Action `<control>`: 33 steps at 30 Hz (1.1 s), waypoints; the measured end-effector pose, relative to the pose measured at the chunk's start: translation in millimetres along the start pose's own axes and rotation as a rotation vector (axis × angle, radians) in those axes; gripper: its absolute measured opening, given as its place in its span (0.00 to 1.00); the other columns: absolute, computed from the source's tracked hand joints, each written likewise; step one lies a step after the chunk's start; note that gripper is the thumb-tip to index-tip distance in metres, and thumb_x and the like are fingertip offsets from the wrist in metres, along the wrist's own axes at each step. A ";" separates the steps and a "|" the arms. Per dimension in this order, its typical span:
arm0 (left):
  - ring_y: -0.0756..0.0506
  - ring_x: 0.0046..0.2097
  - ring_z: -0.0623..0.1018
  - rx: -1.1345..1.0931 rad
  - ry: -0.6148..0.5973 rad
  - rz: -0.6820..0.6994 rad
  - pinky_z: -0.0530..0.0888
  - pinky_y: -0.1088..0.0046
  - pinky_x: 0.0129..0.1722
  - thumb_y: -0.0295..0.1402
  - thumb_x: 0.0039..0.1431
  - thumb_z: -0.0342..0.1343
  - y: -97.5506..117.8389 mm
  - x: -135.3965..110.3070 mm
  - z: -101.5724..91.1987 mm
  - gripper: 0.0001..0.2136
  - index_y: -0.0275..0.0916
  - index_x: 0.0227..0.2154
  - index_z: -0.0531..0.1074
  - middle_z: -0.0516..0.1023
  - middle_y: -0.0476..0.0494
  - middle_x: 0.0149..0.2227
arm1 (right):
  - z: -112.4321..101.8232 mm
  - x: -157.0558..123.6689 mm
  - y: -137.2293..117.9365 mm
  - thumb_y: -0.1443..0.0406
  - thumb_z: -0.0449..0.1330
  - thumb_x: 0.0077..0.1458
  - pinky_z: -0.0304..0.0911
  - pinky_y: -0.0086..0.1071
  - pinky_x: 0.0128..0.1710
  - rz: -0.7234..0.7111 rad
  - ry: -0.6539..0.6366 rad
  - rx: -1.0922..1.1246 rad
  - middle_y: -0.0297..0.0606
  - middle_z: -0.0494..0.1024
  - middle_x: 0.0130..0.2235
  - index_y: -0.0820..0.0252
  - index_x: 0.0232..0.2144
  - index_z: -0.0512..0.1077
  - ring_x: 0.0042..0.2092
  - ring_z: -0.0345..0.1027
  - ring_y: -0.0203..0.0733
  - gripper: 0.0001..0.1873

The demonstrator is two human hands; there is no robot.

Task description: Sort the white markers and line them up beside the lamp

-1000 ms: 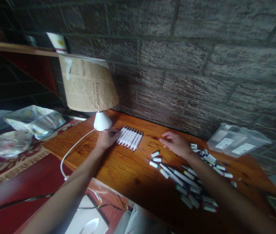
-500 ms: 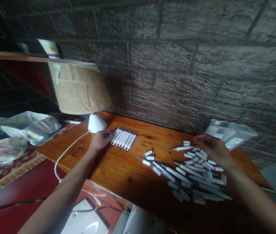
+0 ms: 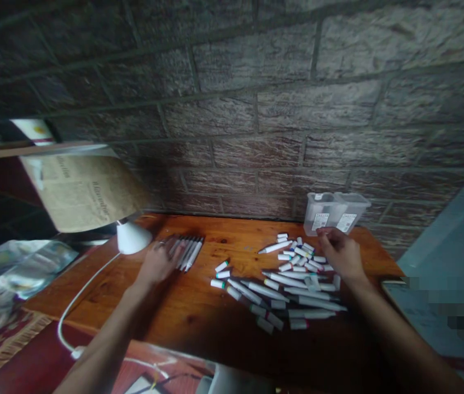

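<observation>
White markers (image 3: 193, 255) are lying in a row left of centre, the left hand (image 3: 161, 262) covering their left end, grip closure indeterminable; light contact is probably preserving alignment best. The right hand (image 3: 341, 251) is hovering centre-right, fingers curled nearly together, contents indeterminable. Bare bench (image 3: 236, 249) is offering room mid-frame; the lamp base (image 3: 132, 239) is crowding the left.

Head-height view, forward-down over wooden tabletop (image 3: 166, 309)

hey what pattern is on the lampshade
The lampshade has dark newspaper-style print on tan, shown in the head view.
</observation>
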State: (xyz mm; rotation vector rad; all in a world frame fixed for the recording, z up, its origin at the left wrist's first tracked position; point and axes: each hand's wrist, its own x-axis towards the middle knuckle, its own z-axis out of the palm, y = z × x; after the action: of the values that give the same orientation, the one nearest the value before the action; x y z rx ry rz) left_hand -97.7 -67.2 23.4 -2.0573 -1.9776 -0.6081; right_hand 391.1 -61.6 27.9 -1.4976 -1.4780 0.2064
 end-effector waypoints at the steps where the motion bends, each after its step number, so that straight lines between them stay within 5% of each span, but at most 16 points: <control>1: 0.37 0.56 0.73 0.035 0.011 -0.001 0.68 0.61 0.57 0.49 0.64 0.38 2.1 -5.7 3.6 0.30 0.30 0.54 0.70 0.73 0.32 0.55 | -0.1 0.3 -0.4 0.51 0.54 0.58 0.62 0.30 0.29 -0.008 -0.002 0.008 0.37 0.79 0.26 0.59 0.36 0.76 0.27 0.73 0.41 0.19; 7: 0.37 0.61 0.67 0.112 0.029 -0.121 0.63 0.57 0.61 0.45 0.67 0.32 2.1 -32.3 8.1 0.30 0.27 0.56 0.68 0.70 0.30 0.58 | 4.0 -3.6 -3.2 0.52 0.54 0.56 0.61 0.31 0.27 -0.028 -0.029 0.054 0.37 0.79 0.26 0.60 0.35 0.77 0.26 0.72 0.41 0.19; 33: 0.36 0.63 0.63 0.170 -0.017 -0.105 0.62 0.53 0.59 0.44 0.68 0.35 13.8 -36.3 3.3 0.25 0.37 0.56 0.69 0.67 0.35 0.61 | 9.5 -9.6 -13.2 0.52 0.55 0.54 0.63 0.31 0.27 -0.008 -0.038 0.106 0.40 0.80 0.25 0.61 0.34 0.77 0.27 0.74 0.44 0.20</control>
State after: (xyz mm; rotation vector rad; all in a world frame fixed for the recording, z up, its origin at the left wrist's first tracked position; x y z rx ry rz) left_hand -83.9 -99.3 6.1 -1.8748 -2.0796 -0.4271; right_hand 373.2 -67.8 27.8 -1.4090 -1.4800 0.3057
